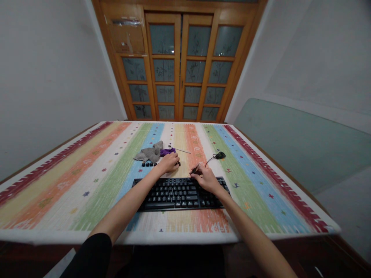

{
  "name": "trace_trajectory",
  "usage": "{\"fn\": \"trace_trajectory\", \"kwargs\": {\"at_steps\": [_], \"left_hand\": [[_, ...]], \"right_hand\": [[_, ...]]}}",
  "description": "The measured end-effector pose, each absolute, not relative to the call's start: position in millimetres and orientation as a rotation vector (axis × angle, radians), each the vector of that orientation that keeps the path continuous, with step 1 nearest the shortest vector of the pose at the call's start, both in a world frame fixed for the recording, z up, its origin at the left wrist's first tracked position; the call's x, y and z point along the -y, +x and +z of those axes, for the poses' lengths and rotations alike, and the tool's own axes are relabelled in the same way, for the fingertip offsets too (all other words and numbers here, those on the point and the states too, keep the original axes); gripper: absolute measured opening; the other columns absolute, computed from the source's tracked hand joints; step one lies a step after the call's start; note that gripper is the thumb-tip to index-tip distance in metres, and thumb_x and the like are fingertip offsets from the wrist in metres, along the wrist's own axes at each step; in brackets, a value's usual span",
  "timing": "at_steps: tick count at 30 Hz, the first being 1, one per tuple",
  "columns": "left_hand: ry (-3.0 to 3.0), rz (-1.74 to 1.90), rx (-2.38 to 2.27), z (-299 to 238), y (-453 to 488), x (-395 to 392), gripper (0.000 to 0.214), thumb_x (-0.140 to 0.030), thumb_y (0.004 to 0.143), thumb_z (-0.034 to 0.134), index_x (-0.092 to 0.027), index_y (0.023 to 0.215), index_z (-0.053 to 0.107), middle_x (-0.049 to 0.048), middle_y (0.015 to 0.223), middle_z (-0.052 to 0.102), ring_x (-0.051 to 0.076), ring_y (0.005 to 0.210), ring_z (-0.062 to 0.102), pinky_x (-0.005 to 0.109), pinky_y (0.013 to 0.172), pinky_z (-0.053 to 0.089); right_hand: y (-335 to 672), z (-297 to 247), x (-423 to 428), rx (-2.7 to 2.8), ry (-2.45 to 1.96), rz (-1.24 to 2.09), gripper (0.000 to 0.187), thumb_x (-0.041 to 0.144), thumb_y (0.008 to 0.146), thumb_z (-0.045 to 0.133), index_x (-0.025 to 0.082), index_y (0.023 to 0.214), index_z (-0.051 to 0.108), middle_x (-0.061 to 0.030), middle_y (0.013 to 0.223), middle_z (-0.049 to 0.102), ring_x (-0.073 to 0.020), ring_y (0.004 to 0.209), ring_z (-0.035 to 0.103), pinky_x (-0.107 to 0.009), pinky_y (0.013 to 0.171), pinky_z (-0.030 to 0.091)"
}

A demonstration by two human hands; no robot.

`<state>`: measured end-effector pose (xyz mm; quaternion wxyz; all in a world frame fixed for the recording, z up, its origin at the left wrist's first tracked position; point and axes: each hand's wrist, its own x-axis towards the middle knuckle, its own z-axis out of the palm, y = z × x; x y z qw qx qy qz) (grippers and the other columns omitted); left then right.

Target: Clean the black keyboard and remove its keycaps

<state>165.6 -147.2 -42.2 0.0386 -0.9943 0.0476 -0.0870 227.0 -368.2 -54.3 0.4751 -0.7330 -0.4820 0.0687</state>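
Observation:
A black keyboard lies across the near part of the table. Just beyond its back edge, my left hand is bent down to the tablecloth, its fingertips closed at a small black keycap. Several more black keycaps stand in a row to the left of that hand. Over the keyboard's back right part, my right hand is closed in a pinch around a small dark object, too small to make out. Behind the left hand lie a grey cloth and a purple cloth.
A thin metal rod, perhaps a screwdriver, lies beyond the left hand. The coiled black cable sits right of the right hand. A striped tablecloth covers the table. Wooden glazed doors stand behind, and a pale green panel leans right.

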Motion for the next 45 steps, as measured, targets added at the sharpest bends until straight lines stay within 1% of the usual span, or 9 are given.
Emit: {"fn": "trace_trajectory", "kwargs": {"at_steps": [8, 14, 19, 22, 26, 30, 34, 38, 45], "left_hand": [[-3.083, -0.321, -0.124, -39.1, 157.8, 148.2, 0.014, -0.024, 0.085, 0.057, -0.017, 0.096, 0.062, 0.0098, 0.102, 0.060, 0.023, 0.095, 0.054, 0.034, 0.079, 0.045], [-3.211, -0.396, -0.291, -37.4, 137.8, 153.2, 0.013, -0.022, 0.086, 0.055, -0.017, 0.096, 0.063, 0.0076, 0.100, 0.060, 0.020, 0.094, 0.056, 0.030, 0.081, 0.045], [-3.347, -0.324, -0.424, -37.4, 120.8, 164.2, 0.017, -0.030, 0.090, 0.054, -0.018, 0.094, 0.065, 0.0058, 0.096, 0.062, 0.019, 0.091, 0.059, 0.028, 0.081, 0.045], [-3.379, -0.229, -0.485, -39.5, 116.8, 169.1, 0.020, -0.033, 0.090, 0.055, -0.017, 0.094, 0.067, 0.0061, 0.093, 0.064, 0.019, 0.089, 0.060, 0.028, 0.079, 0.045], [-3.387, -0.171, -0.522, -45.0, 117.8, 170.8, 0.018, -0.029, 0.090, 0.055, -0.017, 0.091, 0.068, 0.0055, 0.088, 0.066, 0.018, 0.084, 0.061, 0.027, 0.076, 0.045], [-3.386, -0.172, -0.524, -47.8, 120.1, 170.1, 0.015, -0.026, 0.089, 0.056, -0.017, 0.090, 0.069, 0.0056, 0.088, 0.066, 0.018, 0.083, 0.061, 0.026, 0.074, 0.044], [-3.396, -0.143, -0.517, -45.5, 121.8, 170.5, 0.012, -0.024, 0.087, 0.059, -0.017, 0.088, 0.069, 0.0043, 0.082, 0.066, 0.017, 0.076, 0.060, 0.025, 0.069, 0.042], [-3.399, -0.130, -0.519, -42.5, 122.7, 171.7, 0.011, -0.023, 0.086, 0.060, -0.017, 0.086, 0.069, 0.0036, 0.080, 0.066, 0.016, 0.072, 0.060, 0.024, 0.066, 0.042], [-3.420, -0.120, -0.523, -40.6, 123.2, 171.8, 0.010, -0.024, 0.085, 0.062, -0.016, 0.086, 0.069, 0.0033, 0.078, 0.066, 0.015, 0.070, 0.060, 0.024, 0.064, 0.041]], "right_hand": [[221.8, -47.4, 360.0, 1.362, -1.935, 0.098, 0.009, 0.015, 0.083, 0.061, 0.019, 0.089, 0.057, -0.0053, 0.083, 0.071, -0.0202, 0.078, 0.067, -0.030, 0.071, 0.048], [227.1, -41.2, 356.8, 1.466, -1.983, 0.104, 0.009, 0.015, 0.084, 0.060, 0.018, 0.092, 0.058, -0.0066, 0.085, 0.070, -0.0204, 0.079, 0.066, -0.029, 0.071, 0.046], [233.1, -37.8, 351.4, 1.402, -1.929, 0.192, 0.008, 0.015, 0.085, 0.057, 0.018, 0.092, 0.059, -0.0041, 0.077, 0.069, -0.0187, 0.071, 0.065, -0.028, 0.067, 0.045], [235.8, -37.0, 347.4, 1.351, -1.913, 0.265, 0.006, 0.015, 0.085, 0.056, 0.019, 0.088, 0.058, -0.0018, 0.070, 0.068, -0.0179, 0.067, 0.065, -0.027, 0.063, 0.044], [238.8, -37.9, 344.2, 1.332, -1.894, 0.279, 0.005, 0.014, 0.082, 0.059, 0.019, 0.084, 0.058, 0.0000, 0.067, 0.067, -0.0161, 0.063, 0.063, -0.026, 0.061, 0.044], [240.2, -39.1, 343.0, 1.329, -1.895, 0.290, 0.006, 0.013, 0.082, 0.057, 0.018, 0.083, 0.058, -0.0002, 0.068, 0.067, -0.0158, 0.064, 0.063, -0.026, 0.062, 0.044], [240.2, -38.8, 342.1, 1.331, -1.930, 0.306, 0.007, 0.012, 0.082, 0.055, 0.018, 0.082, 0.056, -0.0022, 0.072, 0.068, -0.0172, 0.067, 0.064, -0.028, 0.064, 0.046], [241.1, -39.5, 341.3, 1.348, -1.933, 0.296, 0.009, 0.010, 0.082, 0.055, 0.019, 0.082, 0.055, -0.0014, 0.071, 0.068, -0.0166, 0.067, 0.065, -0.027, 0.064, 0.047], [246.8, -46.2, 337.8, 1.232, -1.838, 0.391, 0.011, 0.010, 0.086, 0.048, 0.019, 0.082, 0.052, 0.0001, 0.064, 0.067, -0.0143, 0.058, 0.065, -0.025, 0.057, 0.049]]}}
